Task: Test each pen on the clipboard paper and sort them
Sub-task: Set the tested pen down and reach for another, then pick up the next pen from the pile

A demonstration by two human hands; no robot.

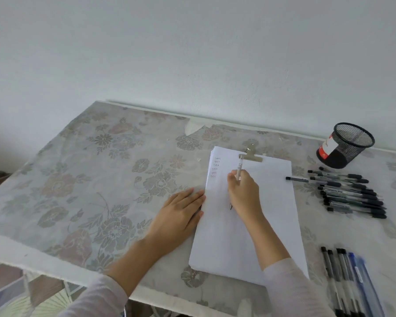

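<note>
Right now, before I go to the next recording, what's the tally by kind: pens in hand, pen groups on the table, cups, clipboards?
Pens held, a white pen in the right hand: 1
Pen groups lying loose, far and near: 2
Mesh cups: 1
Clipboards with paper: 1
Total: 5

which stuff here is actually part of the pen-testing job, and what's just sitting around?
In the job: white pen in the right hand; clipboard paper with test marks, left hand flat at its edge; dark pen pile at right; pen row at near right.
Lying about: mesh cup, no pen sticking out; floral tablecloth.
</note>
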